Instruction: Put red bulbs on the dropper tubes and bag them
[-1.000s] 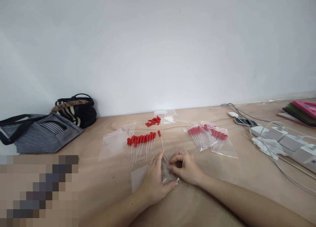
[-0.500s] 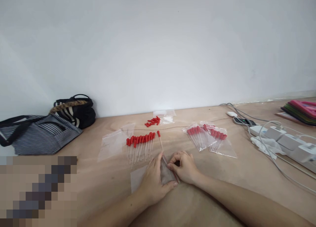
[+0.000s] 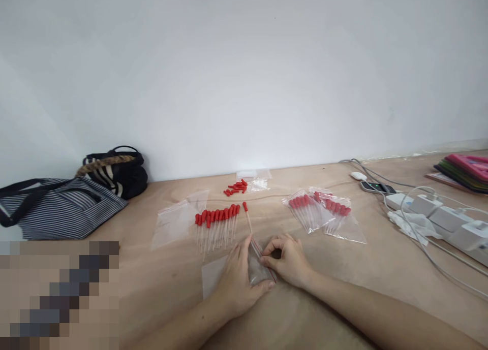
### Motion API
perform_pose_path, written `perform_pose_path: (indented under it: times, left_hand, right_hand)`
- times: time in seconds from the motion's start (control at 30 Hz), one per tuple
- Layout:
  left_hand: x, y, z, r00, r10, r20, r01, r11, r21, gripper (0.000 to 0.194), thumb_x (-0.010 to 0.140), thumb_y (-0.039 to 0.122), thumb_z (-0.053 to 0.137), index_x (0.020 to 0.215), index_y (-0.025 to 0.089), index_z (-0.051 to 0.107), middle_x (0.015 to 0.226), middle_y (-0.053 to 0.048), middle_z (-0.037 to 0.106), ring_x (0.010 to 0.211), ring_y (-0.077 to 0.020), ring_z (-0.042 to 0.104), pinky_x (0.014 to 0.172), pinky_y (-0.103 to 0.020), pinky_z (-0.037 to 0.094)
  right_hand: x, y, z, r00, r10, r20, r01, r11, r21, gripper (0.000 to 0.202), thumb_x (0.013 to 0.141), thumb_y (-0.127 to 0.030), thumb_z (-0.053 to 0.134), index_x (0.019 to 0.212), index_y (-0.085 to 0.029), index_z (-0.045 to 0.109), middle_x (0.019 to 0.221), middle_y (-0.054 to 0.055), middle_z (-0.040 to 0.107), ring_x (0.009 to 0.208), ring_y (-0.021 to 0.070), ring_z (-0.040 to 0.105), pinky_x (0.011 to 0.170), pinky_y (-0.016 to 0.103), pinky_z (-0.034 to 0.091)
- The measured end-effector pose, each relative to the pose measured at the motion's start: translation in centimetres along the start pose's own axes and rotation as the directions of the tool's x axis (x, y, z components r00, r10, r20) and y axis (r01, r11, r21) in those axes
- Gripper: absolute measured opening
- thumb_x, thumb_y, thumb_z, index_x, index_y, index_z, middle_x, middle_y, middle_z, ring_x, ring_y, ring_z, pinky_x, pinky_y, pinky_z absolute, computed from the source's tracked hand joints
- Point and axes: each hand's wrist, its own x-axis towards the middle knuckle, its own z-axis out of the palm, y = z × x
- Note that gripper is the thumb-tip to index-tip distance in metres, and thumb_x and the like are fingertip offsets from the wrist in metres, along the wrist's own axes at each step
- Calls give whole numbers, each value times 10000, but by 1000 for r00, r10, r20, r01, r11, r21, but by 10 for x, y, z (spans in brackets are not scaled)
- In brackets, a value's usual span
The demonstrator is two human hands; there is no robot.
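A clear zip bag (image 3: 259, 269) with a red seal line lies on the table in front of me. My left hand (image 3: 238, 279) rests flat across it, fingers stretched out and thumb spread, holding nothing. At the bag's mouth, my right hand (image 3: 285, 258) pinches the plastic edge between thumb and fingertips. Beyond my left fingertips lies a single dropper (image 3: 245, 207) with a red bulb. To its left is a row of similar droppers (image 3: 217, 216), bulbs facing away from me. Part of the bag is hidden under my left hand.
Behind the row are loose red bulbs (image 3: 237, 188) beside a clear bag (image 3: 257, 183). Flat empty bags (image 3: 173, 220) lie left; bagged droppers (image 3: 305, 213) lie right. A power strip (image 3: 453, 223) with cables is far right, a striped bag (image 3: 72, 208) far left.
The zip bag's mouth has parted slightly between my hands, its seal edges now further apart. My right hand has shifted a little; my left hand stays put.
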Motion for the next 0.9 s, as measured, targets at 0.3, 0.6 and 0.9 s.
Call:
perform_pose_path:
  times: [0.3,0.6,0.9]
  left_hand:
    - [0,2,0,1000,-4,-9,4,1000,-6,854,600,313,662,1310,159,212,1312,-155,364,1209,-306,331,979,-496,278]
    - [0,5,-2,1000,-6,0,6,1000,12,836,606,320,656,1306,172,222,1315,-149,361,1212,-306,328,977,-506,277]
    - [0,3,-1,1000,-14,5,14,1000,26,851,606,341,657,1302,128,216,1308,-167,364,1206,-297,334,982,-474,285]
  right_hand:
    - [0,0,0,999,24,-26,-25,1000,-9,130,613,-275,672,734,-234,651,802,-4,639,843,196,519,781,342,286]
    - [0,1,-1,1000,24,-18,-24,1000,-4,73,605,-283,674,654,-232,656,774,3,633,839,198,517,800,354,284]
    - [1,3,0,999,7,-39,-6,1000,16,78,579,-260,689,621,-216,640,736,1,625,791,185,520,734,310,322]
